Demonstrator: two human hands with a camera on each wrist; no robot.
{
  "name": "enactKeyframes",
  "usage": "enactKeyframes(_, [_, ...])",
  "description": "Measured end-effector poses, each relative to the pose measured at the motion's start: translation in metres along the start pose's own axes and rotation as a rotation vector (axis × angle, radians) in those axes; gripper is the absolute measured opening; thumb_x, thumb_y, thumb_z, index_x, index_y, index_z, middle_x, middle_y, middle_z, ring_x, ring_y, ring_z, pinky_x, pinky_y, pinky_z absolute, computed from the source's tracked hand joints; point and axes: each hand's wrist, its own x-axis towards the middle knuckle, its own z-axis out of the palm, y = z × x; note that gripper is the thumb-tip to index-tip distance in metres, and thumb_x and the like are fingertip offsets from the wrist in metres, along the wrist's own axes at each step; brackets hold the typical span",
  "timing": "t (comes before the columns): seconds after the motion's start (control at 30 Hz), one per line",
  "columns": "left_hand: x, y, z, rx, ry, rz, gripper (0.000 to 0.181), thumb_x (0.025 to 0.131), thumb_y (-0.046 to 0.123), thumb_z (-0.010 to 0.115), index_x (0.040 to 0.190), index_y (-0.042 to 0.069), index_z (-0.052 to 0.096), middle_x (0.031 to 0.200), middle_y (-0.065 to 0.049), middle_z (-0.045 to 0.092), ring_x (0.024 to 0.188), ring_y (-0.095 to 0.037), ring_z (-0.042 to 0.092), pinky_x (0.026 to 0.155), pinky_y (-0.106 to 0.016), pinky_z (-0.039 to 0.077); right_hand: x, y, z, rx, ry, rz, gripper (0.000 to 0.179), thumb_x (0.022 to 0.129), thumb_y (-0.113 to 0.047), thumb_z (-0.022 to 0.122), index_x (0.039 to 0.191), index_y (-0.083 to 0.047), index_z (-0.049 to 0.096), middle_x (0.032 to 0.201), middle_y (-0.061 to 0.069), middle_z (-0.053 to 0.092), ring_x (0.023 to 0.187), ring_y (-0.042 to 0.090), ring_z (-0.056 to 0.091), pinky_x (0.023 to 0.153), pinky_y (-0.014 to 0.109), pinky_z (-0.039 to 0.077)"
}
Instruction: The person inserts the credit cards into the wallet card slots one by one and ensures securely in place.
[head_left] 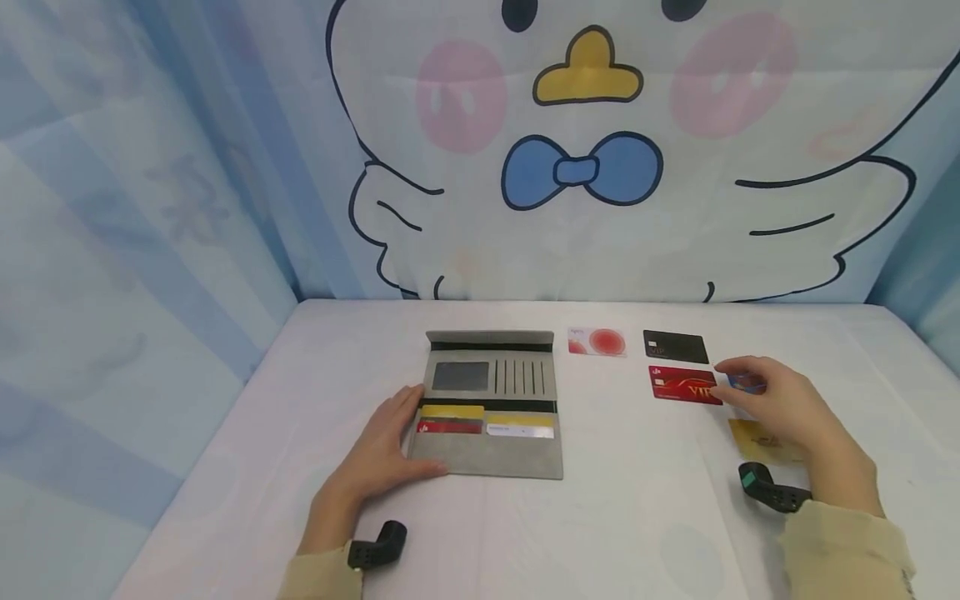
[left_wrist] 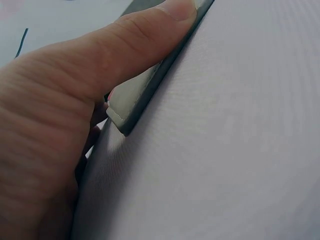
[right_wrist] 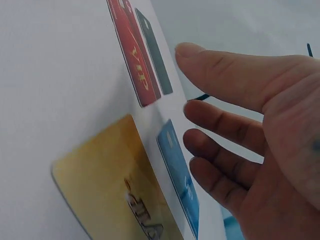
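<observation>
A grey wallet (head_left: 495,460) lies unfolded on the table, with yellow, red and white cards tucked in its lower pockets. At its lower left corner is my left hand (head_left: 386,450), fingers along the left edge; its thumb (left_wrist: 145,37) lies over the front edge. To the right, my right hand (head_left: 780,404) hovers over a blue card (right_wrist: 177,170), thumb and fingers apart and holding nothing. Just left of its fingertips lies a red VIP card (head_left: 684,385), below a black VIP card (head_left: 675,347). A gold card (right_wrist: 110,180) lies partly under the hand in the head view.
A white card with a red circle (head_left: 597,342) lies beside the wallet's upper right corner. The white-covered table (head_left: 600,533) ends at a curtain (head_left: 585,250) with a cartoon print. Black cameras (head_left: 378,546) are strapped to both wrists.
</observation>
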Motion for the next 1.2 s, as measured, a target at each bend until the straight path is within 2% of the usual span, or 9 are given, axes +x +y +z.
enactKeyframes(0.17, [0.000, 0.000, -0.001, -0.005, 0.000, -0.004, 0.114, 0.061, 0.061, 0.077, 0.149, 0.016, 0.023, 0.152, -0.002, 0.024, 0.138, -0.025, 0.017, 0.109, -0.050, 0.018, -0.006, 0.015, -0.008, -0.003, -0.116, 0.023, 0.074, 0.081, -0.051, 0.066, 0.131, -0.001, 0.046, 0.129, 0.033, 0.036, 0.107, 0.047, 0.038, 0.080, 0.062, 0.043])
enactKeyframes(0.3, [0.000, 0.000, 0.000, -0.014, -0.013, -0.022, 0.114, 0.060, 0.062, 0.077, 0.149, 0.016, 0.022, 0.152, -0.004, 0.022, 0.139, -0.027, 0.016, 0.109, -0.051, 0.018, -0.011, 0.026, -0.013, -0.040, -0.162, 0.027, 0.079, 0.077, -0.053, 0.069, 0.130, 0.001, 0.047, 0.131, 0.034, 0.035, 0.111, 0.051, 0.032, 0.084, 0.069, 0.034])
enactKeyframes(0.4, [0.000, 0.000, 0.001, -0.017, -0.014, -0.030, 0.114, 0.060, 0.062, 0.077, 0.149, 0.016, 0.022, 0.153, -0.005, 0.022, 0.139, -0.027, 0.015, 0.109, -0.052, 0.018, -0.015, 0.036, -0.016, -0.064, -0.170, 0.009, 0.077, 0.073, -0.051, 0.073, 0.126, 0.002, 0.051, 0.128, 0.035, 0.038, 0.110, 0.053, 0.031, 0.084, 0.071, 0.030])
enactKeyframes(0.5, [0.000, 0.000, 0.000, -0.018, -0.009, -0.029, 0.114, 0.060, 0.061, 0.078, 0.149, 0.015, 0.023, 0.152, -0.005, 0.022, 0.139, -0.028, 0.016, 0.109, -0.051, 0.018, -0.017, 0.043, -0.018, -0.069, -0.181, -0.006, 0.073, 0.072, -0.048, 0.075, 0.121, 0.001, 0.054, 0.123, 0.035, 0.038, 0.106, 0.052, 0.033, 0.082, 0.071, 0.032])
enactKeyframes(0.7, [0.000, 0.002, -0.002, -0.017, -0.003, -0.012, 0.113, 0.060, 0.058, 0.079, 0.149, 0.013, 0.024, 0.152, -0.007, 0.023, 0.138, -0.028, 0.018, 0.109, -0.051, 0.019, -0.019, 0.049, -0.021, -0.077, -0.194, 0.026, 0.074, 0.068, -0.046, 0.079, 0.118, 0.002, 0.054, 0.117, 0.035, 0.032, 0.100, 0.050, 0.033, 0.079, 0.069, 0.035])
enactKeyframes(0.93, [-0.001, 0.002, -0.002, -0.025, -0.010, -0.008, 0.113, 0.061, 0.058, 0.078, 0.149, 0.014, 0.024, 0.152, -0.006, 0.023, 0.138, -0.027, 0.018, 0.109, -0.050, 0.019, -0.018, 0.049, -0.020, -0.071, -0.187, 0.064, 0.066, 0.067, -0.040, 0.081, 0.112, 0.002, 0.056, 0.113, 0.035, 0.031, 0.096, 0.050, 0.031, 0.078, 0.065, 0.039])
enactKeyframes(1.2, [0.000, 0.000, -0.001, -0.022, -0.008, -0.004, 0.112, 0.061, 0.060, 0.077, 0.149, 0.015, 0.024, 0.152, -0.004, 0.023, 0.138, -0.026, 0.017, 0.109, -0.050, 0.019, -0.016, 0.051, -0.021, -0.040, -0.165, 0.057, 0.055, 0.073, -0.036, 0.078, 0.103, 0.003, 0.055, 0.103, 0.029, 0.049, 0.091, 0.042, 0.042, 0.078, 0.061, 0.038])
